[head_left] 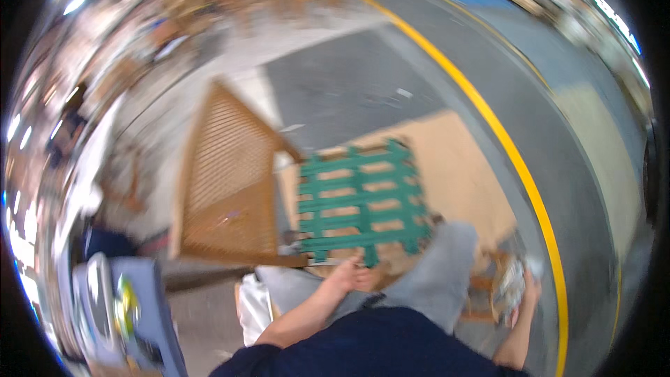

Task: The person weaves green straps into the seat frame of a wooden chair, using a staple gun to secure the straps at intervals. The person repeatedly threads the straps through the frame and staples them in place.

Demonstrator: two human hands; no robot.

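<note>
— What is your left hand point(351, 276) on?

— It rests at the near edge of the green lattice frame point(361, 202), fingers curled on the near end of its middle slat; the blur hides whether that grip is clenched or only touching. The frame lies flat over a tan board point(464, 167) on the floor, just in front of your knees.

— And your right hand point(522, 293)?

— Low at the right, its grip is closed on a crumpled pale package point(508, 283) with dark print, too smeared to tell its kind. It hangs beside a small wooden piece point(481, 286) near your leg.

— What lies around you?

— Left of the green frame, touching or nearly so, a brown wooden slatted panel point(227, 181) lies tilted. Near left stands a blue-grey box point(139, 307) with a round yellow-green label point(125, 300). The floor point(349, 84) is grey concrete, and a yellow line point(520, 167) curves along it at the right. Far off, stacked brown goods blur together.
</note>
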